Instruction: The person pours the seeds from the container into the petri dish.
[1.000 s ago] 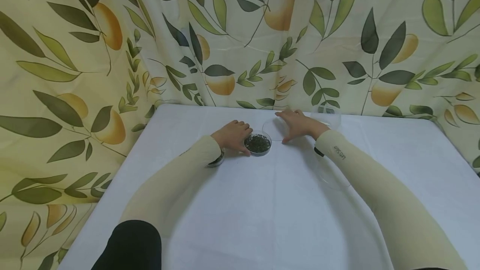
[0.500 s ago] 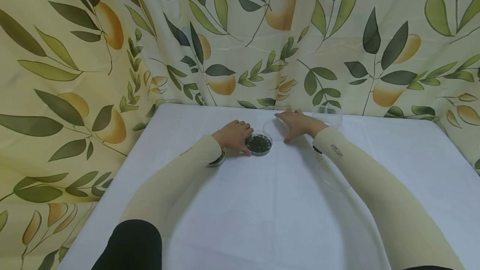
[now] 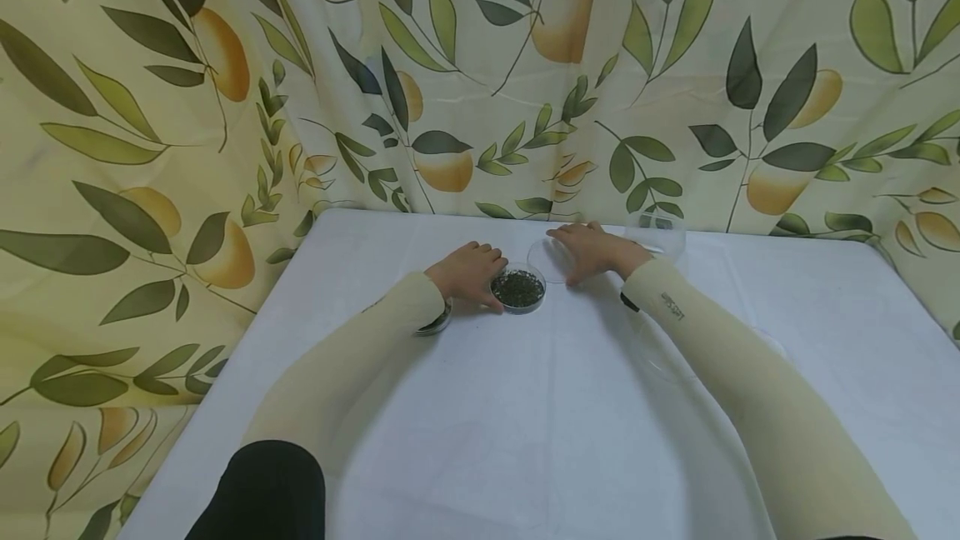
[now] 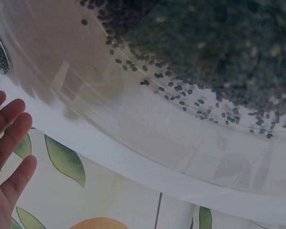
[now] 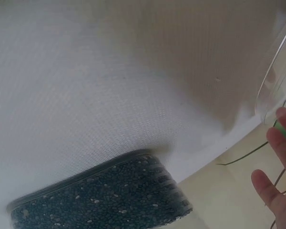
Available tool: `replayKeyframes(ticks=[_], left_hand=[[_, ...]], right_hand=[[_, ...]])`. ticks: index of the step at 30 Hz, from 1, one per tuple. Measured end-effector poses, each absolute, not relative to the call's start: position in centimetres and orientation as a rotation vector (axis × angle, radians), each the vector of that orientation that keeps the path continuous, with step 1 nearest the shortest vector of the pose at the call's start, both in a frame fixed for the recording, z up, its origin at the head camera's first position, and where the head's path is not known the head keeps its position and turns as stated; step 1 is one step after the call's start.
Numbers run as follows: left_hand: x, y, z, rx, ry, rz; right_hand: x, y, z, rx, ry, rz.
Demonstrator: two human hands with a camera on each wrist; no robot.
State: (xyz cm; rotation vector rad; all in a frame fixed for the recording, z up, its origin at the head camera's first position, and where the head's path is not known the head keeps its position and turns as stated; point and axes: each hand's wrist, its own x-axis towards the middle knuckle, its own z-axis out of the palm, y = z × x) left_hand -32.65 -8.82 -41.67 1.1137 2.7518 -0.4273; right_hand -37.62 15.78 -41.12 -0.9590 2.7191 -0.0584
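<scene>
Fingers of the left hand (image 3: 468, 273) spread wide, curled round the left rim of the seed dish (image 3: 525, 310); those of the right hand (image 3: 592, 250) spread likewise round the right side of a clear dish (image 3: 542, 263). Tightness of either grip — cannot tell. Likeliest trouble, I judge: the two rims knocking between the hands, or a one-sided grip tipping the seed dish and spilling seeds (image 3: 517, 286) over its low wall. Clear dish, being see-through, could be misjudged and slip.

Seed dish lies between left thumb and fingers, most of it jutting toward the right hand; clear dish juts from the right fingers toward the left. Back of the left fingers, below the cuff — a second dish (image 3: 437, 327), which a dropped wrist might catch. Farther off, past the right wrist, a clear box (image 3: 671, 236).
</scene>
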Motion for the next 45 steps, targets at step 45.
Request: replayKeyframes(ticks=[45], left_hand=[[-32.7,-8.7,-41.7,1.116,2.762,-0.441]], right_hand=[[-34.8,16.8,-39.9,-1.208,2.929,0.122]])
